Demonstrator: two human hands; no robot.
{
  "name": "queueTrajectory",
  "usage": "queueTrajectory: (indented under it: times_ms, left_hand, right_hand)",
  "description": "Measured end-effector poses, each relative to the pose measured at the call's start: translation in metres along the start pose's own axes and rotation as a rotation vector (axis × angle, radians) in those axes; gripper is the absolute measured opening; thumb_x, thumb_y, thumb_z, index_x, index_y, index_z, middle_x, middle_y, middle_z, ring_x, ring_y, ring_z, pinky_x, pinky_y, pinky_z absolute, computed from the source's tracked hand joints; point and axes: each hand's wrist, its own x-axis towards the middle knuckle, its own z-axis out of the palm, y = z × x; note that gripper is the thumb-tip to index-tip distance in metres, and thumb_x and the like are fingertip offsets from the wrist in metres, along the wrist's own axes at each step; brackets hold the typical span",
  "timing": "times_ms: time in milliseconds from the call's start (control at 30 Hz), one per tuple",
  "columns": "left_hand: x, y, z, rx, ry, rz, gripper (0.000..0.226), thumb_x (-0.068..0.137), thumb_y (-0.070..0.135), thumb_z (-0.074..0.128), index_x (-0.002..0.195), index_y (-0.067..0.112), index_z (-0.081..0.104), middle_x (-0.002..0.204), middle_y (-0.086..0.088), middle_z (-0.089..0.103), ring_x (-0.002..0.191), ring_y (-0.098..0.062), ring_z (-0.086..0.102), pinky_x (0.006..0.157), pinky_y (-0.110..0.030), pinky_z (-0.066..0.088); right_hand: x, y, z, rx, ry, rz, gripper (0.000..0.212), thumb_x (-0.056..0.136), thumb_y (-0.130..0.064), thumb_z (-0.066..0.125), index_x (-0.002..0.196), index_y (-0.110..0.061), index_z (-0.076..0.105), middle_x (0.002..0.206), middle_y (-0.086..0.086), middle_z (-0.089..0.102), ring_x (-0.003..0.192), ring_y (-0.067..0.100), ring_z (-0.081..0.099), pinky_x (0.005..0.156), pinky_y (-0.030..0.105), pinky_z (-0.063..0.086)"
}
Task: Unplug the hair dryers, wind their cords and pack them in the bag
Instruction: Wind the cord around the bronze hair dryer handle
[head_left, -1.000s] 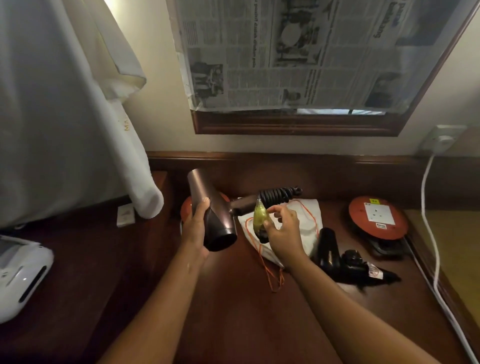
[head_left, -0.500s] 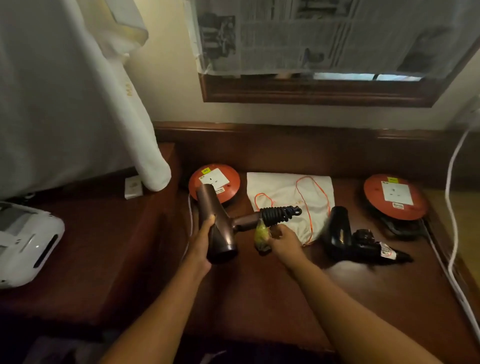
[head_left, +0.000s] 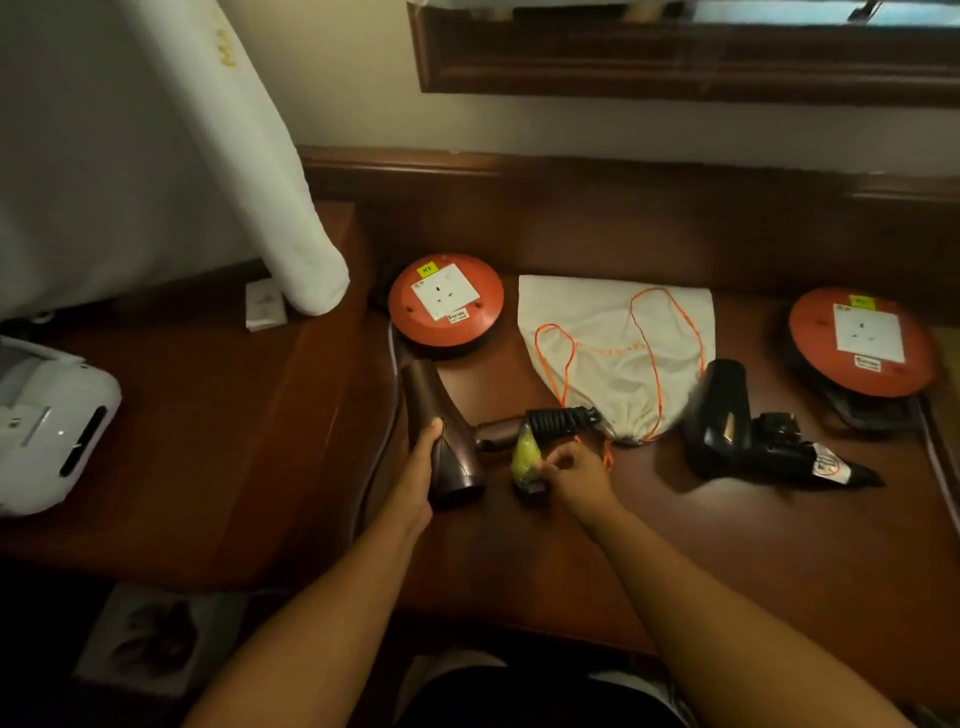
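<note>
Room: cream wall, dark wood frame (head_left: 675, 62) up top, white cloth (head_left: 130, 145) hanging at left.
Worktop: dark brown wood worktop (head_left: 675, 561) with a raised back ledge; a lower side shelf sits to its left.
Bag: white drawstring bag (head_left: 613, 358) lies flat near the back of the worktop, mouth gathered at its near end, orange cord looped on top. Contents can't be told; it looks flat.
Brown hair dryer: brown hair dryer (head_left: 441, 431) left of the bag, outside it, barrel running front to back, handle pointing right with a black ribbed cord sleeve (head_left: 563, 420) at its end.
Left hand: left hand (head_left: 418, 480) grips the brown dryer's barrel from the left side, thumb on top.
Right hand: right hand (head_left: 576, 475) pinches a yellow-green wrapped bundle (head_left: 524, 460) with a black end, just under the dryer's handle. Likely the plug, not sure.
Black hair dryer: black hair dryer (head_left: 737, 431) lies on the worktop right of the bag, outside it, tagged black cord bundle at its right end.
Cord reels: orange cord reel (head_left: 445, 304) with a white socket plate behind the brown dryer; second orange reel (head_left: 860, 343) at far right.
Side shelf: white device (head_left: 47, 421) at left edge, small white box (head_left: 265, 305) near the cloth.
</note>
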Motion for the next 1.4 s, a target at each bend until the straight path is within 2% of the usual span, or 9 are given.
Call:
queueTrajectory:
  times_ms: [267,467,600,700,867,1000,1167,1267,1400]
  left_hand:
    - [0.022,-0.005,-0.008,0.079,0.02,0.054,0.063,0.072,0.048,0.076,0.126,0.025,0.054,0.112,-0.009,0.067,0.097,-0.031,0.067,0.085,-0.051,0.055]
    - [0.024,0.0,-0.007,0.209,0.078,0.125,0.052,0.077,0.049,0.072,0.12,0.023,0.056,0.106,-0.005,0.066,0.096,-0.027,0.065,0.089,-0.048,0.054]
    - [0.025,0.003,-0.006,0.385,0.128,0.224,0.089,0.063,0.066,0.067,0.138,0.025,0.044,0.132,-0.006,0.056,0.113,-0.027,0.058,0.098,-0.05,0.047]
    - [0.023,0.007,-0.002,0.433,0.138,0.262,0.084,0.076,0.059,0.066,0.146,0.027,0.032,0.144,-0.007,0.045,0.123,-0.028,0.051,0.102,-0.049,0.044]
    - [0.024,0.006,0.002,0.532,0.149,0.361,0.072,0.09,0.048,0.057,0.151,0.025,0.024,0.153,-0.006,0.035,0.135,-0.026,0.039,0.109,-0.042,0.036]
    - [0.023,0.005,0.006,0.589,0.179,0.41,0.07,0.093,0.044,0.053,0.151,0.028,0.019,0.155,-0.005,0.031,0.138,-0.027,0.036,0.106,-0.04,0.035]
    - [0.02,0.006,0.012,0.688,0.215,0.467,0.073,0.091,0.042,0.057,0.151,0.025,0.02,0.154,-0.007,0.033,0.136,-0.028,0.039,0.105,-0.04,0.037]
    - [0.016,0.008,0.018,0.857,0.259,0.589,0.071,0.091,0.039,0.058,0.15,0.019,0.025,0.155,-0.01,0.028,0.142,-0.028,0.025,0.112,-0.044,0.029]
    - [0.008,0.009,0.032,1.082,0.269,0.697,0.067,0.091,0.041,0.056,0.148,0.02,0.03,0.157,-0.01,0.023,0.146,-0.029,0.011,0.118,-0.049,0.016]
  right_hand:
    - [0.007,0.016,0.014,0.029,-0.01,0.023,0.024,0.082,-0.015,0.073,0.071,-0.018,0.052,0.074,0.008,0.057,0.07,0.022,0.054,0.067,0.042,0.051]
    - [0.009,0.016,0.016,0.059,-0.036,0.013,0.013,0.086,-0.015,0.069,0.08,-0.01,0.058,0.078,0.005,0.058,0.077,0.021,0.056,0.075,0.045,0.052]
    - [0.01,0.02,0.017,0.052,-0.053,0.001,0.013,0.087,-0.018,0.067,0.078,-0.014,0.058,0.08,0.009,0.061,0.077,0.022,0.056,0.076,0.048,0.053]
    - [0.009,0.02,0.02,0.048,-0.061,-0.003,0.014,0.088,-0.019,0.066,0.076,-0.019,0.058,0.089,0.02,0.065,0.079,0.025,0.059,0.076,0.05,0.053]
    - [0.009,0.015,0.023,0.084,-0.07,0.004,0.01,0.089,-0.015,0.064,0.086,-0.006,0.06,0.089,0.015,0.064,0.084,0.025,0.06,0.079,0.05,0.052]
    - [0.007,0.016,0.022,0.069,-0.067,0.011,0.013,0.089,-0.019,0.064,0.088,-0.006,0.061,0.091,0.013,0.065,0.087,0.026,0.062,0.081,0.048,0.052]
    - [0.006,0.015,0.018,-0.011,-0.041,-0.019,0.01,0.089,-0.021,0.064,0.088,-0.011,0.061,0.082,0.0,0.061,0.078,0.016,0.057,0.069,0.03,0.046]
    - [0.005,0.015,0.015,-0.047,-0.014,-0.024,0.009,0.089,-0.021,0.064,0.09,-0.013,0.062,0.08,-0.005,0.059,0.076,0.013,0.055,0.065,0.028,0.044]
    - [0.003,0.013,0.008,-0.08,0.057,-0.067,0.009,0.086,-0.021,0.065,0.088,-0.013,0.062,0.084,0.001,0.062,0.079,0.016,0.057,0.067,0.03,0.044]
